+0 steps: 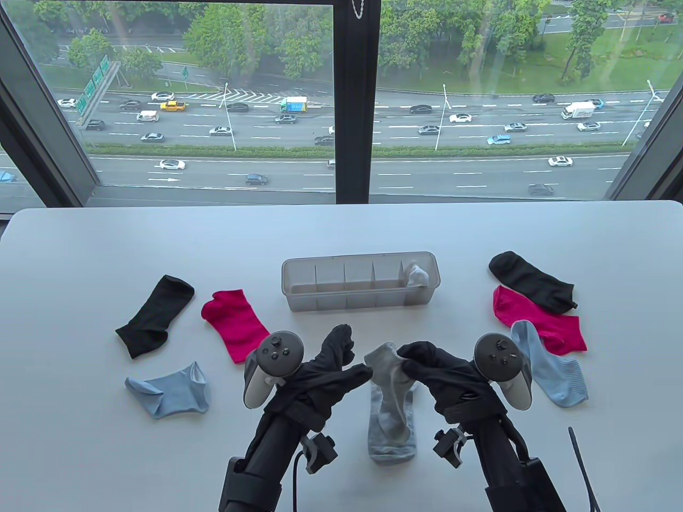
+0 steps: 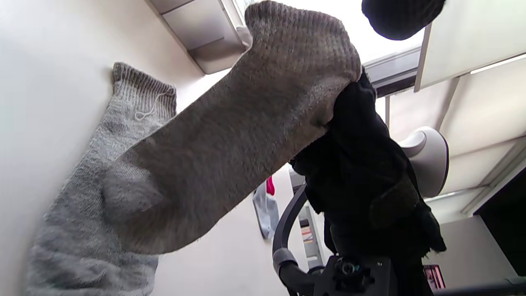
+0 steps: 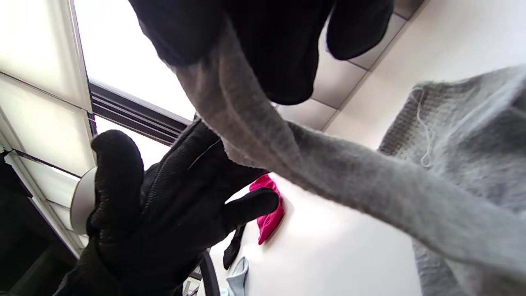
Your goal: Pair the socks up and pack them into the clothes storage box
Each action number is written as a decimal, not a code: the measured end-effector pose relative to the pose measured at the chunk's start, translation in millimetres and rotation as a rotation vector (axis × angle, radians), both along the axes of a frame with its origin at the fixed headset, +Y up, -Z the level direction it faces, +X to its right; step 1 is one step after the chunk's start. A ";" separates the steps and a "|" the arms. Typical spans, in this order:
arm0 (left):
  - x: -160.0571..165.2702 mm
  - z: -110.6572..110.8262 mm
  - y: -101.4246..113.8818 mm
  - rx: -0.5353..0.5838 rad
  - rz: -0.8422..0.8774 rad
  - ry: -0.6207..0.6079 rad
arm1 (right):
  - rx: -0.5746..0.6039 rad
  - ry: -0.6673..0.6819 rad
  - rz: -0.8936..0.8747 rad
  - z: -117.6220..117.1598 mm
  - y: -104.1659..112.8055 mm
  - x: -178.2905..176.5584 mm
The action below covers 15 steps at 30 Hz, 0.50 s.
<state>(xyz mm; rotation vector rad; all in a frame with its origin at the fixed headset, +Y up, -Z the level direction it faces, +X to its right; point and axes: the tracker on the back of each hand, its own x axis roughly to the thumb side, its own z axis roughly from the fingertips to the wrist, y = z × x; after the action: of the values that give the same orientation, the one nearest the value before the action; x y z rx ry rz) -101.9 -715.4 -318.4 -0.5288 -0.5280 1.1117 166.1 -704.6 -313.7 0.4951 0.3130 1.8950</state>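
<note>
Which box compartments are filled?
Only one. The box holds a pale sock bundle in its rightmost compartment; the other compartments show bare.

Right hand (image 1: pixel 435 373) in pinching grip, left hand (image 1: pixel 331 368) flat, fingers straight.

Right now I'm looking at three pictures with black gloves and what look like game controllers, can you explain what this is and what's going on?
These are a person's two hands in black sensor gloves; the controller-like things are trackers strapped to the backs.

The table view looks down from above. The other two come from cameras on each wrist, looking up past the fingers.

On the white table lie loose socks: a black, pink and blue one on the left, their matches on the right, and a clear storage box with a pale bundle in one end compartment.

The right hand pinches the top of a grey sock, lifting it off a second grey sock. The left hand reaches towards it with straight fingers.
</note>
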 end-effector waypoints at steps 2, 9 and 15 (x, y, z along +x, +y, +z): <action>4.3 -1.9 -6.1 -0.050 0.013 -0.092 | -0.020 0.072 -0.030 0.7 0.1 -6.5; 1.6 -1.9 -1.3 0.029 0.109 0.216 | -0.014 -0.066 0.123 0.2 -3.1 3.2; 13.2 7.7 14.4 0.229 -0.058 0.247 | -0.062 0.003 0.128 4.4 -2.6 -5.2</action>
<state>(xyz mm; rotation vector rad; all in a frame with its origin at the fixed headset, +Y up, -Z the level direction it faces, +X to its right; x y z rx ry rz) -88.7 -701.0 -310.7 -0.2027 -0.4141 1.0282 160.9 -707.2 -309.3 0.4452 0.4128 2.0018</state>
